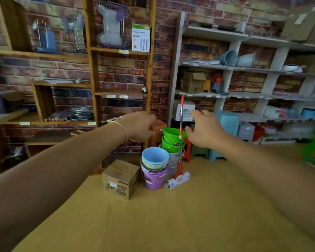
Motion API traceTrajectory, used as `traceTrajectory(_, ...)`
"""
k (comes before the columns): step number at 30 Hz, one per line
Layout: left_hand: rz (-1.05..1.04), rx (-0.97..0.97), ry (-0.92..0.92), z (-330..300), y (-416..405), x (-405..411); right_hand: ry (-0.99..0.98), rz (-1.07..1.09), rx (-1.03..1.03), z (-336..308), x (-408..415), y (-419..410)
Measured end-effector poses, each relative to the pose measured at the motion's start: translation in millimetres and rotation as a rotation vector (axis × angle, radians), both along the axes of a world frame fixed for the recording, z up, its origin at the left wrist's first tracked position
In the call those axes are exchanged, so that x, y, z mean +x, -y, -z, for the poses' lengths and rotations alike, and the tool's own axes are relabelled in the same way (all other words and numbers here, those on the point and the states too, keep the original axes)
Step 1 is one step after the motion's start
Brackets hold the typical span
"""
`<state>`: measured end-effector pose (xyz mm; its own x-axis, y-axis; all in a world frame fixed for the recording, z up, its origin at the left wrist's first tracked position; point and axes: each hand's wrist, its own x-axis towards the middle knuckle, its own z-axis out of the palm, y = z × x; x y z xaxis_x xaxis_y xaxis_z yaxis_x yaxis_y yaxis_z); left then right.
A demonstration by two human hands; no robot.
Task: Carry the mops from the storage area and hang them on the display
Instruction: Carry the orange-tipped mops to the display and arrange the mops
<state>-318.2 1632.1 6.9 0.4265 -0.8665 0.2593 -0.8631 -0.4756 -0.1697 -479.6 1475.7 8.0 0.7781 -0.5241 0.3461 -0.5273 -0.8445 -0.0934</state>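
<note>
One mop stands upright on the floor against the shelving, with a silver pole, red top and a red and white sponge head at the bottom. Both arms reach forward toward it. My left hand hovers left of the pole, fingers relaxed, holding nothing. My right hand hovers just right of the pole, fingers spread and loosely bent, not touching it.
Stacked buckets, blue over purple and green, stand left of the mop. A cardboard box sits on the yellow-brown floor. Plastic stools crowd under the white shelves. Wooden shelves cover the brick wall.
</note>
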Motion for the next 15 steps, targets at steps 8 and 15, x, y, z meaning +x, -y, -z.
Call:
traceTrajectory(8, 0.098, 0.078, 0.008, -9.6, 54.5, 130.1, 0.002, 0.1, 0.04, -9.3, 114.2, 45.9)
traceTrajectory(15, 0.188, 0.087, -0.001, -19.4, 116.5, 193.0, 0.028, 0.183, 0.044, -18.0, 171.9, 90.6)
